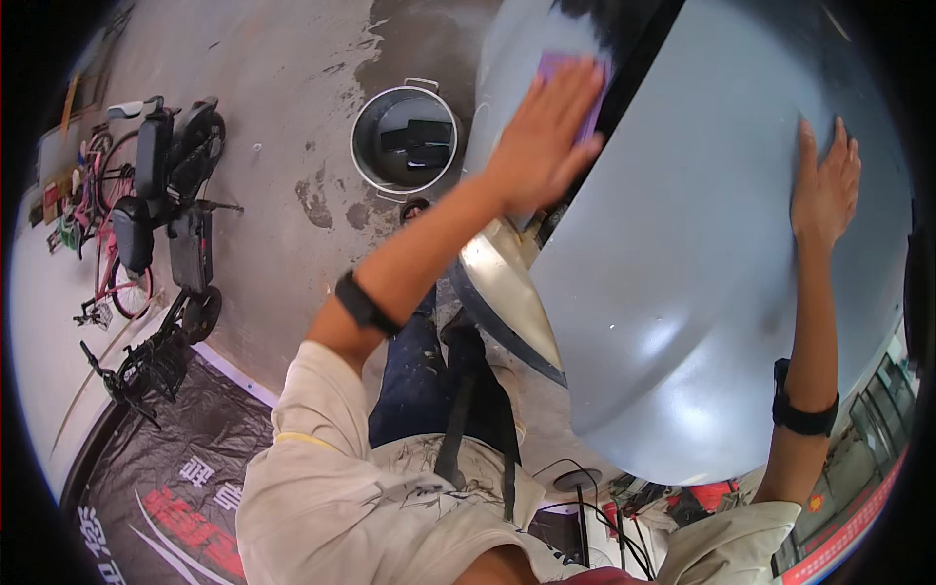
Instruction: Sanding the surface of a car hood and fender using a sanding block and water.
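My left hand (548, 136) presses a purple sheet of sandpaper (592, 117) flat against a grey car fender (509, 49), fingers together over it and thumb out to the side. Much of the sheet is hidden under the hand. Farther right, my right hand (827, 190) lies on the grey car hood (673, 224) with its fingers spread and nothing in them. A dark gap runs between fender and hood, close to the left hand. Below that hand sits a headlight (507, 273) at the car's front corner.
A round metal pot (357, 146) with two handles stands on the wet-patched concrete floor (283, 127), dark flat pieces inside. To the left are a black electric scooter (190, 249) and a pink bicycle (102, 263). A dark printed sheet (185, 439) lies at lower left; cables (624, 531) hang behind me.
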### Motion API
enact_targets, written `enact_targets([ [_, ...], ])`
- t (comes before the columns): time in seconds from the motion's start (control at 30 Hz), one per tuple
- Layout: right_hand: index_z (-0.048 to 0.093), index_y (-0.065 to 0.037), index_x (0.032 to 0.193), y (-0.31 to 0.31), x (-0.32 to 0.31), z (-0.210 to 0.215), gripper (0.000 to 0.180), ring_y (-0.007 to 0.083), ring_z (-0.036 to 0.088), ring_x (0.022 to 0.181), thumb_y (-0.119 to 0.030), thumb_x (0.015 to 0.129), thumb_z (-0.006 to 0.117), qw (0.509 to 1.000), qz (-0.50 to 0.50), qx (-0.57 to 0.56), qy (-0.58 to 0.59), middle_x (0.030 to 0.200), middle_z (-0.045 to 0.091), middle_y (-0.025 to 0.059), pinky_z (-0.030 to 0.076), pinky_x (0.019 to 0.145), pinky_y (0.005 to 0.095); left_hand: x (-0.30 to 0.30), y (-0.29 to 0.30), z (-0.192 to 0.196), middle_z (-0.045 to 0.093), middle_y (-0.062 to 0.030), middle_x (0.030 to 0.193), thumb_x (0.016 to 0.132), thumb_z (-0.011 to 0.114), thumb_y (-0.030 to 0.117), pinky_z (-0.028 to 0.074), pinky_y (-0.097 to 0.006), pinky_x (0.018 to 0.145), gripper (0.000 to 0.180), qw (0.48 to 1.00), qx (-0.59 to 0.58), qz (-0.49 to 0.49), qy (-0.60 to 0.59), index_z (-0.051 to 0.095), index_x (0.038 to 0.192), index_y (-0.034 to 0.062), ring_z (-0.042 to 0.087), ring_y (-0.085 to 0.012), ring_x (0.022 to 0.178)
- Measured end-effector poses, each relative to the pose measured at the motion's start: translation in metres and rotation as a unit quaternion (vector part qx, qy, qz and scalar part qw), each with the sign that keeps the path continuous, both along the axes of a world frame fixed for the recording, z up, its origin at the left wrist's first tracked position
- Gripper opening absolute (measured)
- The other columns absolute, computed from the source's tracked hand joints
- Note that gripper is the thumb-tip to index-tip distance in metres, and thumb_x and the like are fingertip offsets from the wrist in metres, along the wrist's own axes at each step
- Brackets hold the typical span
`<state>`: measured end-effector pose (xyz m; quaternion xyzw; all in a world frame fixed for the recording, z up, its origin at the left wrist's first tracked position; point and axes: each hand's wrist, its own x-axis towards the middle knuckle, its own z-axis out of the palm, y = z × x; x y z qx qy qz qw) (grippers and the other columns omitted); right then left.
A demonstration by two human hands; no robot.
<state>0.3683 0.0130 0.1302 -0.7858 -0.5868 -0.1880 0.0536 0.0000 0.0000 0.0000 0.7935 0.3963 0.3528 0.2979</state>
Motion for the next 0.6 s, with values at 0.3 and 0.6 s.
enact_targets([
  [0.3,0.034,-0.026,0.163,0.006,-0.019,-0.002,0.088,0.0309,0.021,0.158,-0.082,0.094,0.032,1.000,-0.009,-0.012,-0.006,0.169,0.029,0.0120,0.014,0.127,0.0527,0.012,0.055,0.022,0.026,-0.0180,0.169,0.102,0.052,0.035,0.018,-0.050,0.127,0.072,0.995,0.095,-0.002,-0.016,0.028,0.162,0.0030,0.024,-0.0383,0.156],
  [0.6,0.034,-0.025,0.163,0.009,-0.008,0.003,0.089,0.0311,0.022,0.158,-0.081,0.094,0.032,0.999,-0.030,-0.020,-0.026,0.169,0.030,0.0125,0.015,0.127,0.0520,-0.006,0.003,0.018,0.030,-0.0163,0.168,0.094,0.058,0.025,0.019,-0.051,0.126,0.077,0.999,0.011,-0.030,0.011,0.029,0.162,0.0052,0.027,-0.0371,0.155],
])
